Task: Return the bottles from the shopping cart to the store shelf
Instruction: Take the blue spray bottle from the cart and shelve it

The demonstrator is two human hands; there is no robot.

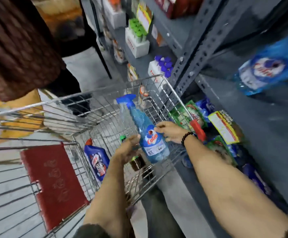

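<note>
A clear blue spray bottle with a blue trigger head and a blue label is held above the wire shopping cart, tilted with its head up and to the left. My right hand grips its right side at the label. My left hand touches its left side lower down. In the cart lie a dark blue bottle with a red cap, a green-capped bottle and a dark brown bottle, both partly hidden by my left hand. A grey metal shelf stands to the right.
A similar blue bottle lies blurred on the shelf at upper right. Green and blue packets fill the lowest shelf beside the cart. Boxes with green and purple caps sit on farther shelves. A red child-seat flap hangs in the cart. A person in brown stands upper left.
</note>
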